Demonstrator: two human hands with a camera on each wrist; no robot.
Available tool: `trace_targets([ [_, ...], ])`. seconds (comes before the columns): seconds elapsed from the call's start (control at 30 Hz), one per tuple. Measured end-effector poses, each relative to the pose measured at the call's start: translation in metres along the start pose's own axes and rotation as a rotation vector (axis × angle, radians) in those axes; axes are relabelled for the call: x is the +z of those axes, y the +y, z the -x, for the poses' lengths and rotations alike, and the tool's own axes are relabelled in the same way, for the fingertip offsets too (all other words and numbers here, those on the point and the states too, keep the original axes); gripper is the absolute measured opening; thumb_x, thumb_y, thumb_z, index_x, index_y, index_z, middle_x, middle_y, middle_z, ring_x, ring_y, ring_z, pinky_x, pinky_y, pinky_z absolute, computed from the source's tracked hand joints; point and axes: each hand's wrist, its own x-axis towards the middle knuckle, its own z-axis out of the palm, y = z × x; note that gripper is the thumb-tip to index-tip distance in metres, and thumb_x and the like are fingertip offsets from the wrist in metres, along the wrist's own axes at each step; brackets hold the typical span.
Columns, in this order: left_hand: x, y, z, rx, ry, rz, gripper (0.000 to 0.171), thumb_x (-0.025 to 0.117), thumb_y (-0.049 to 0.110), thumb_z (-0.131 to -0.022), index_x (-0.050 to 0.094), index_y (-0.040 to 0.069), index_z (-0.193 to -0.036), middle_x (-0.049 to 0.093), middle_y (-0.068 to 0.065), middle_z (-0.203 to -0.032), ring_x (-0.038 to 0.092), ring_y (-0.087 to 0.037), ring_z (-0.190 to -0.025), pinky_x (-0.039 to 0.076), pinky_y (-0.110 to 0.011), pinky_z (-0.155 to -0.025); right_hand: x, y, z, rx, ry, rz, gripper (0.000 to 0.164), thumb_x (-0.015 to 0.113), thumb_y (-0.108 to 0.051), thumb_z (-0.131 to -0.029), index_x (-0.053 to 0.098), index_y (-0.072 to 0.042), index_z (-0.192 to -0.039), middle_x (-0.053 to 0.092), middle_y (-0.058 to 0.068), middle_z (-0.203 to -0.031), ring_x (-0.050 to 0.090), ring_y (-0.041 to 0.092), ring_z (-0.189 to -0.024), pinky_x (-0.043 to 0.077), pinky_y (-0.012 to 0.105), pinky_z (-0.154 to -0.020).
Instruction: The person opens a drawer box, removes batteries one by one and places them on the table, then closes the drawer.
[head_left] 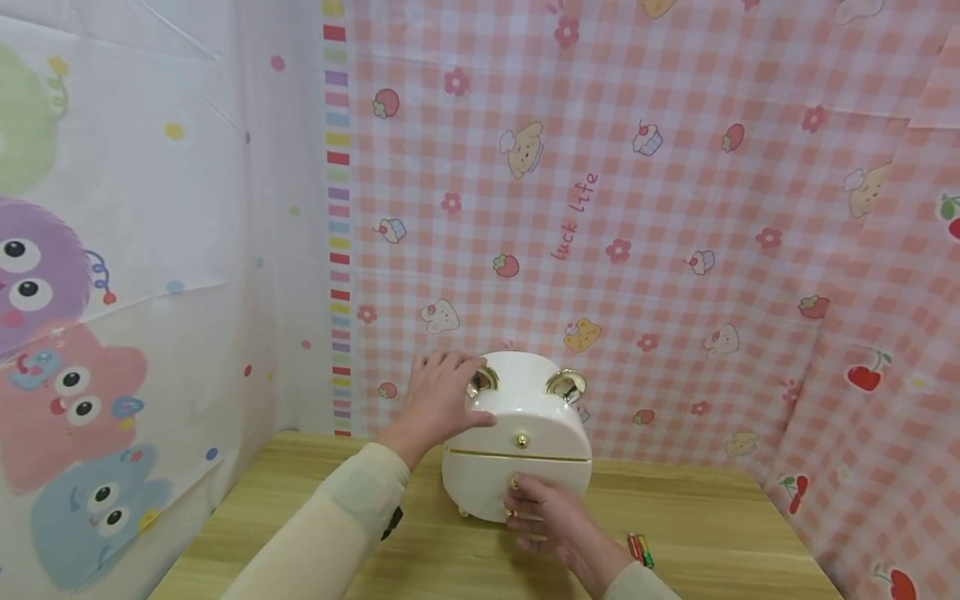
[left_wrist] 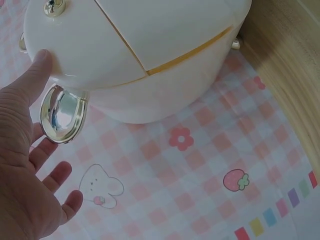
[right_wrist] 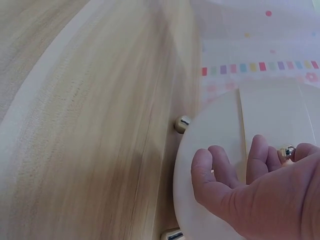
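A white rounded storage box (head_left: 517, 392) with gold ear-shaped pieces, gold feet and two drawer fronts stands on the table. My left hand (head_left: 442, 396) is at its left gold ear (left_wrist: 64, 114), thumb laid against the white front and the other fingers spread loosely behind the ear. Lower down, my right hand (head_left: 555, 517) pinches the lower drawer's gold knob (right_wrist: 286, 152) between thumb and index finger, its other fingers bent over the white front. Above it shows the upper drawer's gold knob (head_left: 522, 440). In the left wrist view, the gold band beside the lower drawer front is wider than beside the upper one.
Small red and green cylinders (head_left: 641, 550) lie on the wooden table (head_left: 705, 508), right of my right hand. A pink checked cloth (head_left: 637, 333) hangs close behind the box, and a white cartoon-printed sheet (head_left: 172, 350) hangs on the left.
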Motion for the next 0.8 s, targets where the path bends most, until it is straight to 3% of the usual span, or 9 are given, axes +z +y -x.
trace_targets([
  [0.27, 0.002, -0.002, 0.001, -0.002, 0.005, -0.013, 0.089, 0.086, 0.067, -0.08, 0.057, 0.025, -0.152, 0.06, -0.002, -0.154, 0.05, -0.032, -0.146, 0.037, -0.059, -0.121, -0.001, 0.003, 0.004, -0.02, -0.018, 0.042, 0.05, 0.064, -0.054, -0.103, 0.072, -0.007, -0.117, 0.08, 0.001, -0.112, 0.072, 0.027, -0.107, 0.057, 0.038, -0.08],
  [0.8, 0.004, -0.002, 0.0, -0.002, 0.022, -0.015, 0.09, 0.087, 0.068, -0.078, 0.058, 0.026, -0.152, 0.061, -0.001, -0.151, 0.052, -0.03, -0.144, 0.04, -0.057, -0.116, -0.001, 0.003, 0.013, 0.005, -0.014, 0.059, 0.057, 0.064, -0.055, -0.103, 0.071, -0.002, -0.124, 0.081, 0.005, -0.116, 0.074, 0.024, -0.107, 0.059, 0.038, -0.08],
])
